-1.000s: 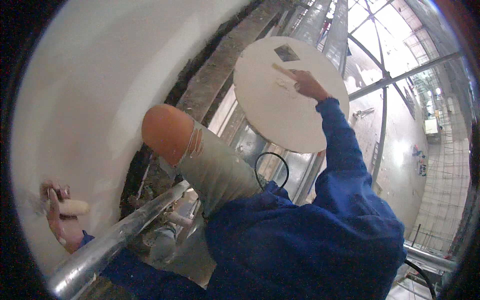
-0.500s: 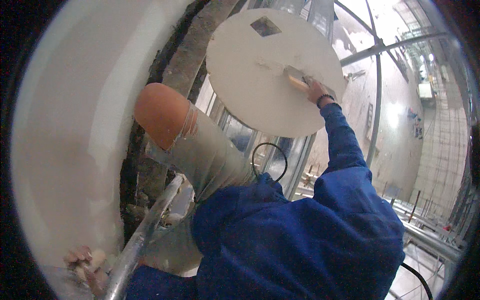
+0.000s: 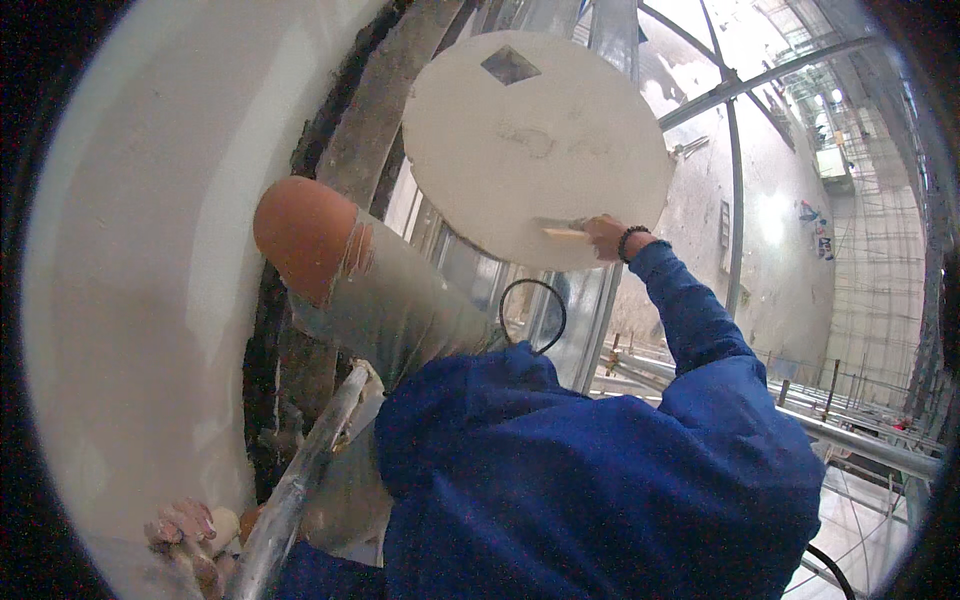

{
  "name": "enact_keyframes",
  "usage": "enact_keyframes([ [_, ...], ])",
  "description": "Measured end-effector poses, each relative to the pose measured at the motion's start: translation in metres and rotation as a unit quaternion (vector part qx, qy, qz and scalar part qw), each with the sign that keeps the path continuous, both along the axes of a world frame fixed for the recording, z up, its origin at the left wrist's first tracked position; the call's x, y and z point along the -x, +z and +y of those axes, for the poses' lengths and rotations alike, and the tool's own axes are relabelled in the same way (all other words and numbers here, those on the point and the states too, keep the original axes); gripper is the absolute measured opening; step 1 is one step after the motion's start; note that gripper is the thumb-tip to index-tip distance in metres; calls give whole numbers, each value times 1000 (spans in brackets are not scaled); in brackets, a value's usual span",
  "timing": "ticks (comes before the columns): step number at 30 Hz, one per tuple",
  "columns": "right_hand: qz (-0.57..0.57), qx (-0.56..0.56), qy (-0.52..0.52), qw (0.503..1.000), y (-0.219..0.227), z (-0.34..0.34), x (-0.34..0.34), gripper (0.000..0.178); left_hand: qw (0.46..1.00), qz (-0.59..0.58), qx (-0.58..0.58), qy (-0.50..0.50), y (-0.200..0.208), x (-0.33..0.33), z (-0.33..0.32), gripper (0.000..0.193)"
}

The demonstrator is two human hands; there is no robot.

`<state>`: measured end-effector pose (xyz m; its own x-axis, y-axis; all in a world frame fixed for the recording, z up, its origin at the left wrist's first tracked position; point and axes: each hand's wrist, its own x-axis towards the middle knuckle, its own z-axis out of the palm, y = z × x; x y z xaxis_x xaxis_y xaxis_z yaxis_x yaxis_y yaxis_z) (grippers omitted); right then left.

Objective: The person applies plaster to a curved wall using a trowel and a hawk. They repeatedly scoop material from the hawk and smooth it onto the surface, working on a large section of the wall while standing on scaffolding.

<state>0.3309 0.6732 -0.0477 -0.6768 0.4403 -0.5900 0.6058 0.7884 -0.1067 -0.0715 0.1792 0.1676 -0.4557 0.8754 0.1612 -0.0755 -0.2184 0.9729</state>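
Observation:
My right hand is closed around a plastering trowel with a pale edge and a greyish blade. The trowel lies over the lower right part of a large round off-white board; I cannot tell whether the blade touches it. A faint rough patch marks the board's middle, and a dark diamond shape sits near its top edge. At the lower left, my left hand is curled with pale smears on the fingers, against a rounded cream-coloured thing whose kind I cannot make out.
A curved pale wall fills the left side. Beside my bent, bare knee runs a dark ledge. A metal pole slants near my left arm. Scaffold bars stand to the right, with a floor far below.
My right hand has moved the trowel down and left over the round board, and the blade has turned more level. My left hand has shifted slightly right in the picture, still curled.

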Motion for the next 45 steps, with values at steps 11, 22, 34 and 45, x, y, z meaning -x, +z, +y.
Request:
enact_keyframes([
  [11,118,-58,-104,986,-24,42,115,35,1000,-1,2,-14,-7,-8,-24,41],
  [22,69,-61,71,993,-84,45,113,41,1000,-23,11,-18,-7,-9,-39,44],
  [34,152,-69,-2,986,-13,20,96,49,999,7,28,-23,-13,-7,-43,57],
  [45,-83,-29,59,994,-29,44,94,54,991,2,-53,-125,-25,21,-52,64],
])
